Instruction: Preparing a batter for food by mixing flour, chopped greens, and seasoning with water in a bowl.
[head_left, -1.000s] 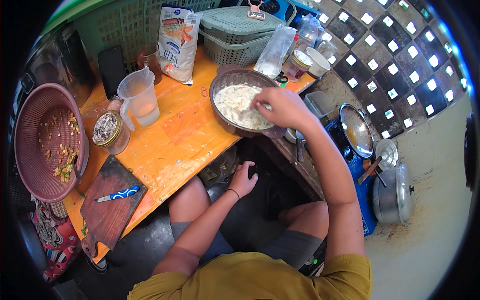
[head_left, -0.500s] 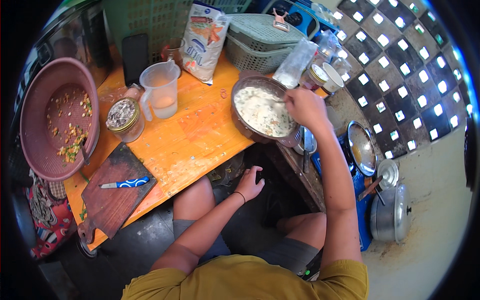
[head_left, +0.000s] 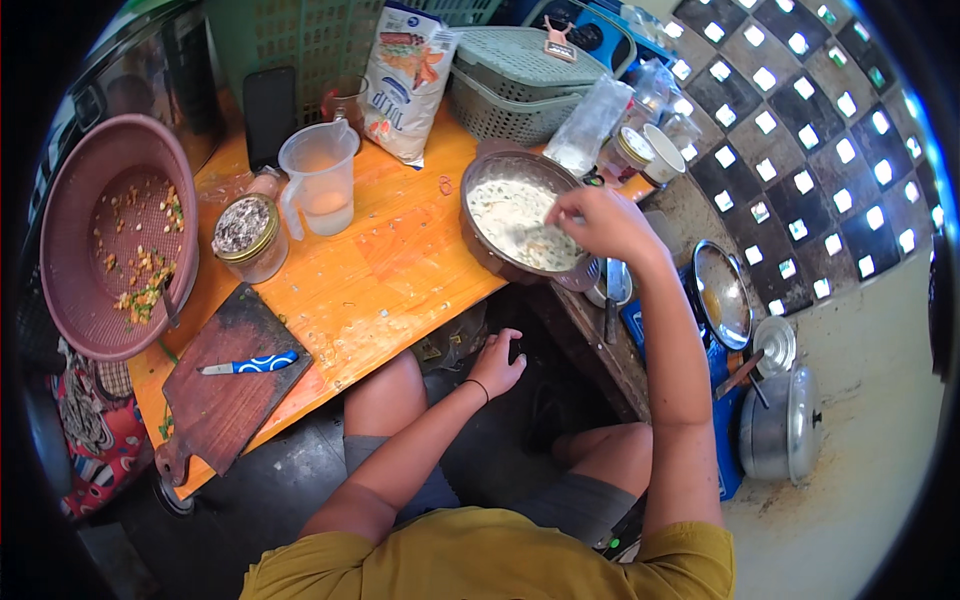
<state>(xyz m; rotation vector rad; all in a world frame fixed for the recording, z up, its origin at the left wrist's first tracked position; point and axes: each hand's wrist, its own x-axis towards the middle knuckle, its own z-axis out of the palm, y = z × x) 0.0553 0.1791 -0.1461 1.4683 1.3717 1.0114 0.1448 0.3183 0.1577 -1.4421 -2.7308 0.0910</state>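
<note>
From my head camera, my right hand (head_left: pixel 600 222) hangs over the far rim of the brown bowl (head_left: pixel 520 222) of white batter, fingers pinched together; whether they grip anything I cannot tell. The bowl sits at the right end of the orange table (head_left: pixel 370 280). My left hand (head_left: pixel 497 362) rests loosely curled below the table's edge, holding nothing. A plastic jug (head_left: pixel 320 180) stands well left of the bowl.
</note>
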